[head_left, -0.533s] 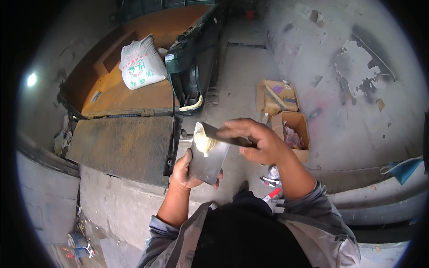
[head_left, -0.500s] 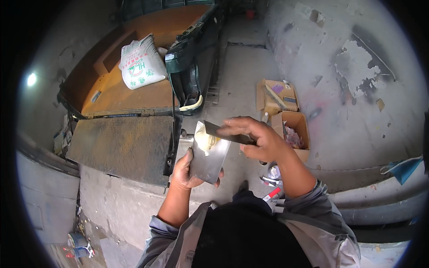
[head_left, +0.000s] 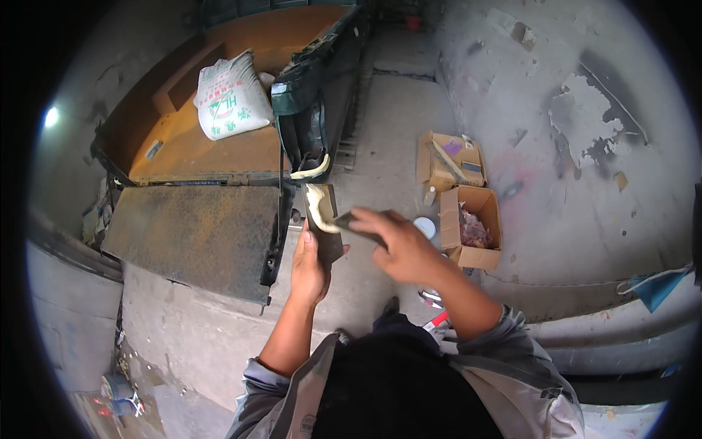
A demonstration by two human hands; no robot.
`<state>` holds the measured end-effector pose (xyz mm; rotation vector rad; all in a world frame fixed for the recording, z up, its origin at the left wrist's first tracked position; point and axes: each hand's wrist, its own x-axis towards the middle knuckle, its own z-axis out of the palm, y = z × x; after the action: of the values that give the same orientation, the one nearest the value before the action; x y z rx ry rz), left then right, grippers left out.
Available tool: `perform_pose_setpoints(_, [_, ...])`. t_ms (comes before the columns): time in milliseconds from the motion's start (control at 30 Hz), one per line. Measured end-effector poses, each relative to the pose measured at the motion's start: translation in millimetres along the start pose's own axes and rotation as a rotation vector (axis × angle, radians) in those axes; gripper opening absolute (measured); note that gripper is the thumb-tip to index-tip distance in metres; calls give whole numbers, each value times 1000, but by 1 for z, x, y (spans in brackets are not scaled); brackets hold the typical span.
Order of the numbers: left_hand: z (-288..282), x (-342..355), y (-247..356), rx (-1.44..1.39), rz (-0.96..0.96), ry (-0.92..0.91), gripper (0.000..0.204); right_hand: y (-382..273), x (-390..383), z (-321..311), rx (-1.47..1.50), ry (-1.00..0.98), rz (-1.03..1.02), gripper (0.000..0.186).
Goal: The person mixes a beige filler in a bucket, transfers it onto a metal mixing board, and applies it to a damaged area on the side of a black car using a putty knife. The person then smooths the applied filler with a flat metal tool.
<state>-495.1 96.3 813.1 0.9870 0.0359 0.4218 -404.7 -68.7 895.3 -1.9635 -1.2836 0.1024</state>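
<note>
My left hand (head_left: 308, 267) grips a flat dark board (head_left: 325, 223) from below, holding it upright in front of me. A smear of cream-coloured putty (head_left: 319, 207) lies on the board's upper face. My right hand (head_left: 398, 245) holds a dark putty knife (head_left: 352, 222), its blade tip touching the putty on the board. Just beyond the board stands a dark green vehicle panel (head_left: 311, 102) with a strip of the same pale putty (head_left: 310, 172) on its lower edge.
An orange truck bed (head_left: 197, 146) carries a white printed sack (head_left: 230, 95), and its rusty tailgate (head_left: 194, 234) hangs open at left. Two cardboard boxes (head_left: 461, 190) and a small white tin (head_left: 424, 227) sit on the concrete floor at right. A blue rag (head_left: 654, 285) lies far right.
My right hand has shifted down and right, drawing the knife across the putty. The board has tipped more upright in my left hand.
</note>
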Motion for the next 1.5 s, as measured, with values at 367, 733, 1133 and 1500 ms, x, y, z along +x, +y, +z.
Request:
perform_pose_setpoints(367, [-21, -10, 27, -345, -350, -151, 67, -11, -5, -36, 47, 119, -324, 67])
perform_pose_setpoints(733, [-14, -16, 19, -561, -398, -417, 78, 44, -2, -28, 289, -2, -225, 60])
perform_pose_setpoints(1133, [28, -2, 7, -86, 76, -120, 72, 34, -44, 24, 1292, 112, 535, 69])
perform_pose_setpoints(1500, [-11, 5, 31, 478, 38, -352, 50, 47, -23, -9, 1294, 215, 281, 72])
